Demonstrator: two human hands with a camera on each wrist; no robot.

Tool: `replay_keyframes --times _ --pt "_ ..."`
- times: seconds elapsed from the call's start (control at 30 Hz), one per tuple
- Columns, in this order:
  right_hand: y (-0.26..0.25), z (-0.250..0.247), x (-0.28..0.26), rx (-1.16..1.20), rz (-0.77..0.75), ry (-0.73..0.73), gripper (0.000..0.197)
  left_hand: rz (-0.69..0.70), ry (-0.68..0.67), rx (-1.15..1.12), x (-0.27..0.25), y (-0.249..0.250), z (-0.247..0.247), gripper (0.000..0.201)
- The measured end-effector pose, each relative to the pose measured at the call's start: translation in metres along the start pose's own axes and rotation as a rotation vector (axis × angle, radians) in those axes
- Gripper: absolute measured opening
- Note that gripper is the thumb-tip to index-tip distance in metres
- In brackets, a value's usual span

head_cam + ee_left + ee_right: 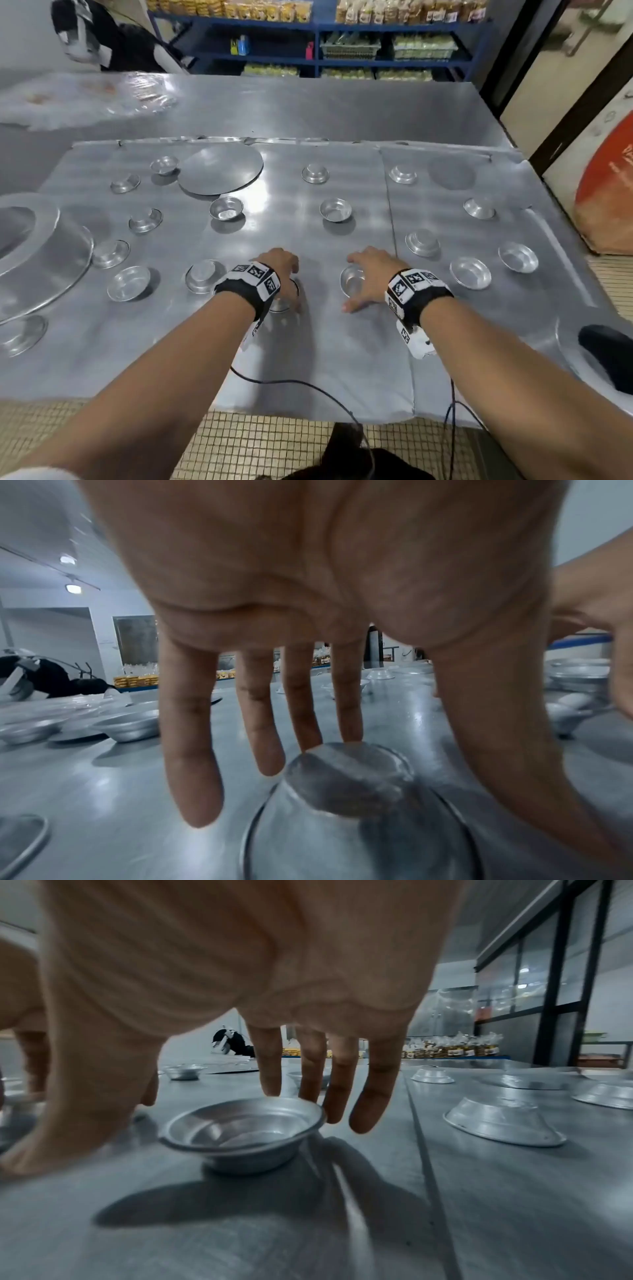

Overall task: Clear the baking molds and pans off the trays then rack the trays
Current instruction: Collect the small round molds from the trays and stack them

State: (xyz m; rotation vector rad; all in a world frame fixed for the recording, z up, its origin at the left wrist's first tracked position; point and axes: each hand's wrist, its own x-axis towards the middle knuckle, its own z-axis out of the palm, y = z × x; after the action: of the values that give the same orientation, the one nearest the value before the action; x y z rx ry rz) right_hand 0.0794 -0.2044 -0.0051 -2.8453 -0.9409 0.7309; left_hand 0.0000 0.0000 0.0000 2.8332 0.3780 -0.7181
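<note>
Two flat metal trays lie side by side on the surface, the left tray [308, 359] and the right tray [496, 342] meeting at a seam that runs away from the person.

The left hand [281, 270] hovers spread over an upturned mold [346, 775] near the front middle of the left tray. This mold stands rim down, flat base up. Two fingertips [349, 723] reach its base; the thumb hangs beside it, and the grip is open, fingers straight.

The right hand [371, 274] arches over an upright mold [240, 1131], mouth up, just left of the seam. Its fingers [308, 1074] hang straight behind the rim, thumb on the near side, so the grip is open, with nothing held.

In the head view I count about eighteen small round molds, some mouth up, some inverted. One flat round disc [221, 169] lies at the far left, and part of a large round pan [44, 246] shows at the left edge.
</note>
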Motion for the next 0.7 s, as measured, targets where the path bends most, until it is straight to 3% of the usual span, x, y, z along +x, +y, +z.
replay_keyframes --times 0.2,0.47,0.7 --pt "0.003 0.0 0.011 -0.088 -0.052 -0.062 0.1 -0.033 -0.078 0.089 0.002 0.009 -0.003 0.079" --pt "0.01 0.002 0.022 -0.054 -0.085 -0.082 0.097 -0.038 -0.061 0.219 -0.001 0.023 0.007 0.071" --pt "0.009 0.001 0.021 0.019 -0.064 -0.033 0.099 0.034 0.008 0.201 0.002 0.018 0.009 0.033"
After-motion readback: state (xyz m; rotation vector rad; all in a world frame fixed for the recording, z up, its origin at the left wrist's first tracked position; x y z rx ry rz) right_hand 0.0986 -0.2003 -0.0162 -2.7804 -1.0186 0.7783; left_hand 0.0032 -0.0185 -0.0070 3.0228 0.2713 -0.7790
